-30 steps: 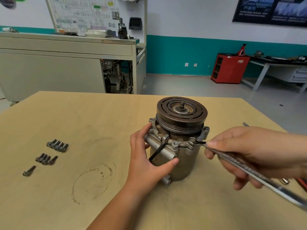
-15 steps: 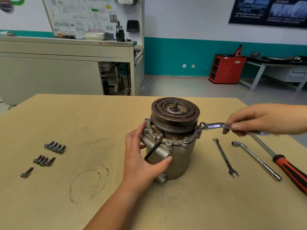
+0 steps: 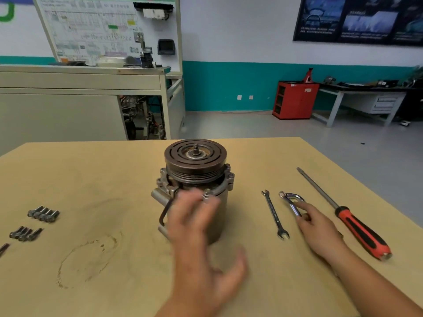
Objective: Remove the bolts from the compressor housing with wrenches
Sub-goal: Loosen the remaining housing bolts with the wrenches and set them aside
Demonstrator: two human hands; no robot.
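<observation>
We have both hands by the compressor, with tools on the table.

Nearest, our left hand (image 3: pixel 201 243) hovers blurred before the compressor (image 3: pixel 196 175), fingers spread apart and holding nothing. Our right hand (image 3: pixel 320 229) lies on a wrench (image 3: pixel 290 200) on the table (image 3: pixel 114 179) to the right; we cannot tell whether it grips. A spanner (image 3: pixel 273 212) lies between that wrench and the compressor, a screwdriver (image 3: pixel 357 223) further right. The compressor stands upright mid-table, loose bolts (image 3: pixel 43 213) well to its left.

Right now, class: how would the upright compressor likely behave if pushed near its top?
The compressor looks solid metal, so probably heavy and stiff. It stands on end with the wide pulley on top, so a high push might tip it rather than slide it.
</observation>
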